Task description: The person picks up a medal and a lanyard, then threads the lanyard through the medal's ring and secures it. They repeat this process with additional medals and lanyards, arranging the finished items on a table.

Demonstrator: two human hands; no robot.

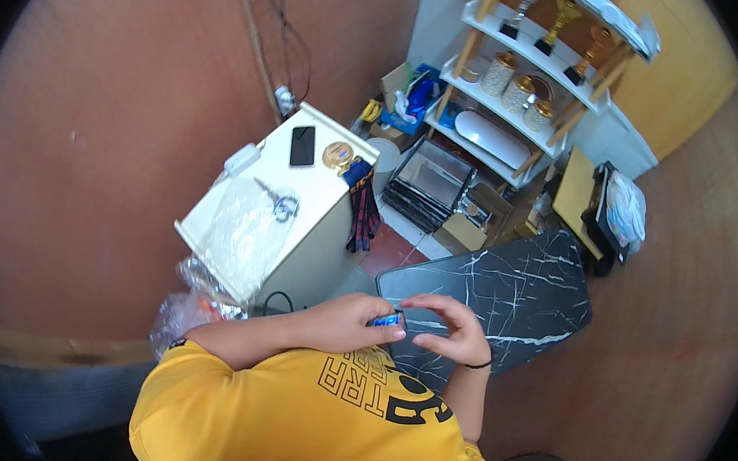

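My left hand (351,324) is closed around a small blue item with a dark end (387,319), held close to my chest. Its exact kind is too small to make out. Just to its right, my right hand (458,331) has its thumb and fingers curved and apart, with nothing between them. The fingertips come near the blue item; whether they touch it I cannot tell. Beneath and beyond both hands lies a black tabletop with white marble veins (503,289).
On a white cabinet top (324,197) at left lie a black phone (303,146), a gold medal (338,154) with a dark ribbon hanging over the edge, scissors (282,205) and clear plastic (243,229). Beyond stand shelves (517,112) with trophies and jars, and boxes (460,235) below.
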